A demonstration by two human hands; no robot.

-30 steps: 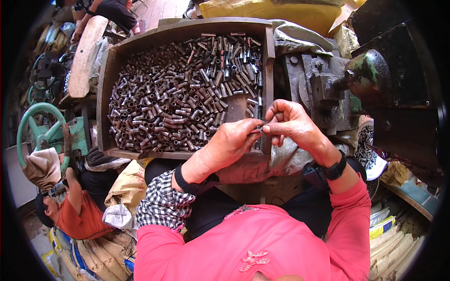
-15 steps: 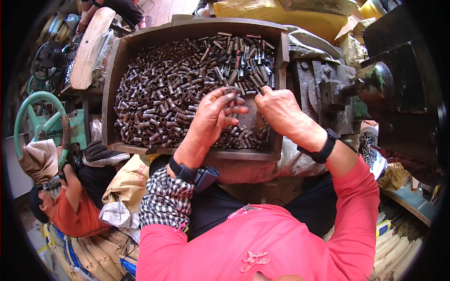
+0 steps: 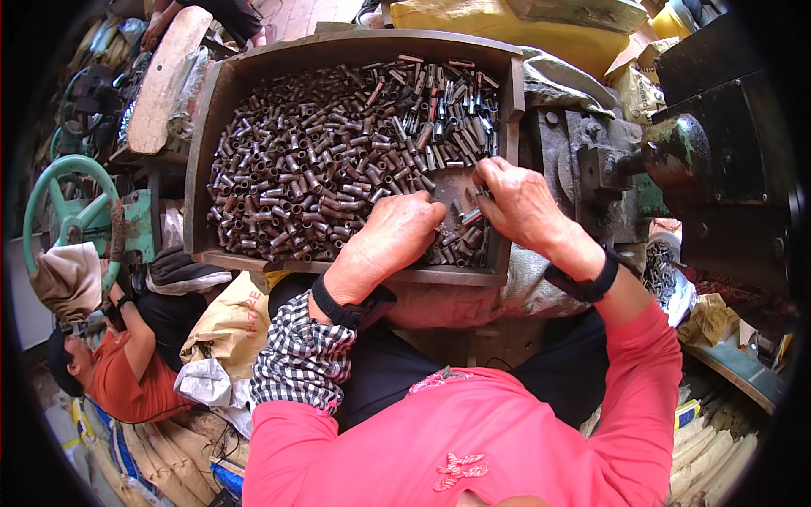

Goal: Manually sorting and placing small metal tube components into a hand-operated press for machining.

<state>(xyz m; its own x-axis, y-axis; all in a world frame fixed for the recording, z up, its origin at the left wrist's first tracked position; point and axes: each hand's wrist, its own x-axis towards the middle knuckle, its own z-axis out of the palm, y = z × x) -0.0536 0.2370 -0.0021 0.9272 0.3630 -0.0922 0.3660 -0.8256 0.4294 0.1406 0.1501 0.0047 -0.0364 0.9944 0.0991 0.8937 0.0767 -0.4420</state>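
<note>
A wooden tray (image 3: 199,169) in front of me holds a heap of short brown metal tubes (image 3: 287,182). Longer, shinier metal tubes (image 3: 460,106) lie in its far right corner. Over the near right part of the tray, my left hand (image 3: 395,235) is palm down with its fingers curled in; what they hold, if anything, is hidden. Just to its right, my right hand (image 3: 522,207) bends its fingers around a small shiny tube (image 3: 470,216), its end pointing toward my left hand. More short tubes (image 3: 456,247) lie beneath both hands.
A dark machine (image 3: 676,156) stands close on the right of the tray. At the left is a green handwheel (image 3: 72,224), with a person in an orange shirt (image 3: 131,372) below it. A paper sack (image 3: 228,321) leans near my left elbow.
My left hand has turned from palm up with loose fingers to palm down and closed, a little nearer to me. My right hand has shifted slightly right and nearer; a shiny tube now shows at its fingers.
</note>
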